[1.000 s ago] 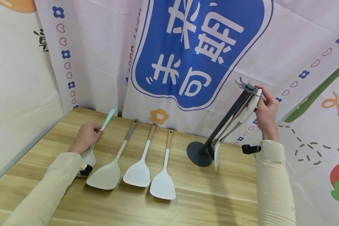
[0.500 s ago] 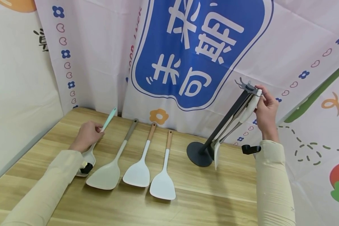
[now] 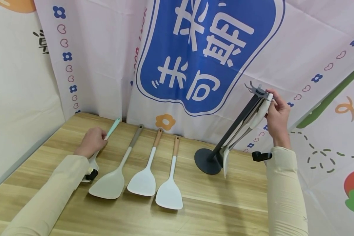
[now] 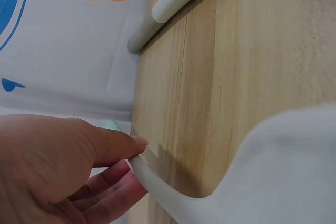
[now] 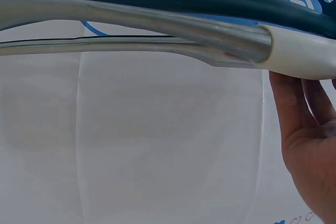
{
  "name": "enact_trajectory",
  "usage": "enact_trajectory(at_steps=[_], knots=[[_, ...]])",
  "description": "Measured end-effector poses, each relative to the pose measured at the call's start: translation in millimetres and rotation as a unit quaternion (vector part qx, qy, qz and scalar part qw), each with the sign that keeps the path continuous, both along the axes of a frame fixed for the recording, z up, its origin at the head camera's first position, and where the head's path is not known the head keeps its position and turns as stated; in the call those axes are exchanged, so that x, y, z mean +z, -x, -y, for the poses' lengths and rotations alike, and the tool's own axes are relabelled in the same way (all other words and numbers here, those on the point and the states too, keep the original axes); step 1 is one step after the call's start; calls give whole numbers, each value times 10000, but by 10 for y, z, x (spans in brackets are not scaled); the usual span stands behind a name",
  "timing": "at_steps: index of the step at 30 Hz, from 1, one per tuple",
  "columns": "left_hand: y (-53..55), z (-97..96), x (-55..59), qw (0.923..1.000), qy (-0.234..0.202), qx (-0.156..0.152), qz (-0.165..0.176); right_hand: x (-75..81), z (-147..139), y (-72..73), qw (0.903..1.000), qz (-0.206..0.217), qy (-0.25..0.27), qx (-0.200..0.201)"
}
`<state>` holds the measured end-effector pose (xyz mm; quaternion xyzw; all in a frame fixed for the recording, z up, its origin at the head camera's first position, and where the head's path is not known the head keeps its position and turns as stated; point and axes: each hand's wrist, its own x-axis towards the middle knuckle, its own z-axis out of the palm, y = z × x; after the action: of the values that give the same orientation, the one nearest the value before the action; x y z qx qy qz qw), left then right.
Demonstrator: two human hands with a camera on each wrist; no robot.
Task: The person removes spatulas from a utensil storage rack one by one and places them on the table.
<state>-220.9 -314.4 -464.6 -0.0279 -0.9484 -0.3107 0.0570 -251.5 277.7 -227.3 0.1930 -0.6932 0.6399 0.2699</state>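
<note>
My left hand (image 3: pixel 91 141) pinches a pale spatula by the lower part of its mint-green handle (image 3: pixel 113 127), at the left of the table. The wrist hides most of its head in the head view; the left wrist view shows the broad pale head (image 4: pixel 289 166) close over the wood. At the right, my right hand (image 3: pixel 278 114) holds the white handle (image 3: pixel 261 111) of a metal-shafted utensil hanging on a dark utensil stand (image 3: pixel 236 124). Its fingers lie behind the handle, near the stand's hooks (image 3: pixel 259 90). Another metal-shafted utensil (image 5: pixel 131 44) hangs beside it.
Between the hands lie a grey-beige spatula (image 3: pixel 110 183) and two white spatulas with wooden-coloured handles, one left (image 3: pixel 143 182) and one right (image 3: pixel 169 195). A printed cloth (image 3: pixel 106 65) hangs behind the wooden table (image 3: pixel 212 209).
My left hand has drawn the mint-handled spatula slightly toward me, so its handle end sits lower. My right hand and the stand stay where they were.
</note>
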Motion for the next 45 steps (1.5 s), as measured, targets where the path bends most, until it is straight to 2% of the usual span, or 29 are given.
enact_trajectory(at_steps=[13,23,30,39,45], knots=[[91,41,-30,9996,121,-60,258,-2,-7,-2,10000,6,-4,-9],[108,25,-14,9977,307,-158,580,10,-34,-1,10000,-18,-95,4],[104,14,11,9971,301,-147,685,-1,-54,33,9997,15,-222,-31],[72,5,97,9961,259,-214,819,-19,-57,52,9994,-178,-275,-139],[51,-14,193,9945,538,-208,873,10,-79,16,9972,53,-569,-478]])
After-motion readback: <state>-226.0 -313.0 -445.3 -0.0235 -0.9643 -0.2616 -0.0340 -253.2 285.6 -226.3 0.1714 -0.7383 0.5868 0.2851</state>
